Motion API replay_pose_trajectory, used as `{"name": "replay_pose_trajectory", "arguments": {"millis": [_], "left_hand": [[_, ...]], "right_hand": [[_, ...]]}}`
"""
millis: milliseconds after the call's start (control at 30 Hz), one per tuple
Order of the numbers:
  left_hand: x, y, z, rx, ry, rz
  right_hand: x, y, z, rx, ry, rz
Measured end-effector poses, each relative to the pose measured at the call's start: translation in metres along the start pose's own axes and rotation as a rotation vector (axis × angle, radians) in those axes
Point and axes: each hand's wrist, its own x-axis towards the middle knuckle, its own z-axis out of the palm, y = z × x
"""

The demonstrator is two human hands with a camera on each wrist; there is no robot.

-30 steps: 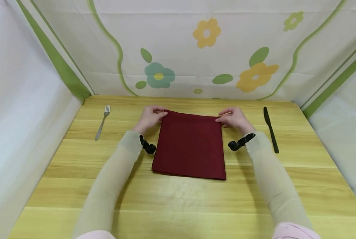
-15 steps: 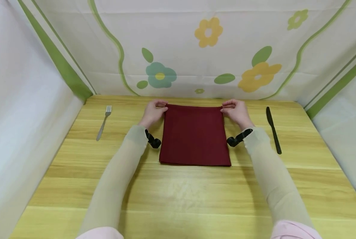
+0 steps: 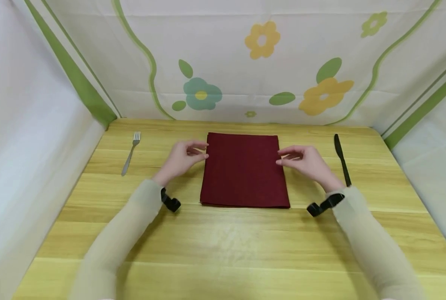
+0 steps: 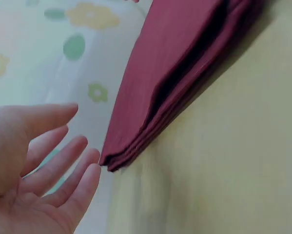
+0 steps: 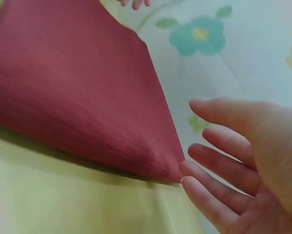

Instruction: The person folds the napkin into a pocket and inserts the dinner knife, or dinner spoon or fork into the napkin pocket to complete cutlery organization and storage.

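A dark red cloth napkin point(image 3: 244, 171), folded into a square, lies flat in the middle of the wooden table. Its stacked layers show along the side edge in the left wrist view, where the napkin point(image 4: 155, 83) tapers to a corner. My left hand point(image 3: 183, 159) is at the napkin's left edge, thumb and fingers apart with nothing between them. On the other side my right hand point(image 3: 301, 161) hovers at the right edge, its fingers loosely bent and parted. The right wrist view has the fingertips of that hand point(image 5: 233, 170) right by a napkin corner.
A silver fork point(image 3: 131, 153) lies on the table point(image 3: 223, 246) to the left. To the right is a black knife point(image 3: 342, 158), its handle end partly covered by the right arm. A white floral curtain point(image 3: 230, 62) stands behind the table's far edge.
The napkin was slid away from me and straightened, held by its far corners. Both hands have since let go, moving outward and back toward me.
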Motion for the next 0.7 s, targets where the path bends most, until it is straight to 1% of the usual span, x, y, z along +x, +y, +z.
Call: {"name": "replay_pose_trajectory", "arguments": {"millis": [67, 133, 233, 333, 433, 567, 700], "left_hand": [[-0.015, 0.003, 0.001, 0.017, -0.047, 0.022], [-0.030, 0.006, 0.003, 0.060, -0.104, 0.039], [-0.050, 0.009, 0.007, 0.163, -0.187, 0.064], [-0.065, 0.010, 0.011, 0.255, -0.252, 0.087], [-0.072, 0.008, 0.015, 0.303, -0.293, 0.120], [-0.076, 0.005, 0.018, 0.323, -0.311, 0.146], [-0.076, 0.005, 0.018, 0.347, -0.339, 0.167]], "right_hand": [[-0.016, -0.002, 0.003, 0.004, -0.028, -0.009], [-0.031, -0.004, 0.005, -0.007, -0.050, -0.023], [-0.050, -0.004, 0.009, -0.046, -0.060, -0.052], [-0.065, -0.002, 0.012, -0.097, -0.056, -0.106], [-0.077, 0.001, 0.015, -0.139, -0.059, -0.168], [-0.085, 0.005, 0.024, -0.201, -0.091, -0.249], [-0.089, 0.009, 0.029, -0.241, -0.112, -0.279]]}}
